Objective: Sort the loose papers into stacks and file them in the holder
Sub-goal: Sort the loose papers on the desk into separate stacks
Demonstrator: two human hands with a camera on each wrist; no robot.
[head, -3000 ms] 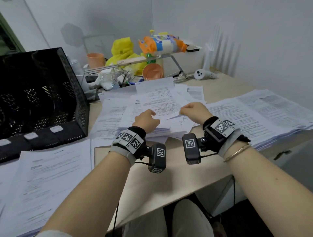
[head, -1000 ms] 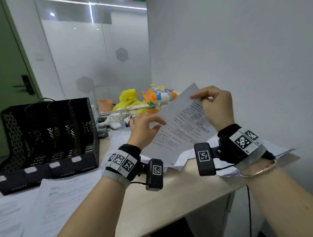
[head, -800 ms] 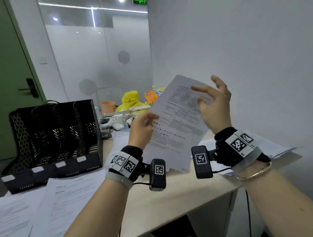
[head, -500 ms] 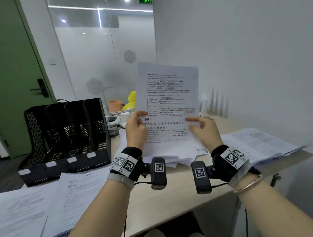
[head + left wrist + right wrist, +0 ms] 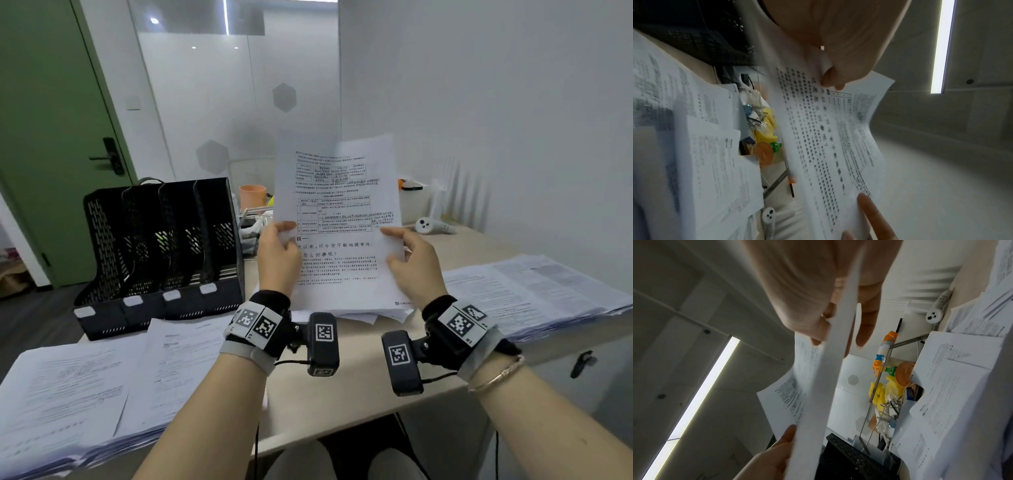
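Loose papers everywhere, and one sheet (image 5: 337,219) is up for reading at twelve o'clock, the left hand (image 5: 278,258) pinching its left edge, the right hand (image 5: 412,265) pinching the right. Stacks lie on the table (image 5: 342,383) at three and eight o'clock; the holder (image 5: 161,253) at ten shows no papers, so filing looks unstarted.

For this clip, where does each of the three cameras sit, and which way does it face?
Head: worn on the head, facing forward and down at the white printed sheet held upright over the beige desk; both forearms, left hand and right hand show.
Left wrist: on the left wrist, looking along the hand up the sheet towards the ceiling.
Right wrist: on the right wrist, looking along the hand at the sheet's edge.
Shared: all three show the sheet; both wrist views show the black perforated file holder.
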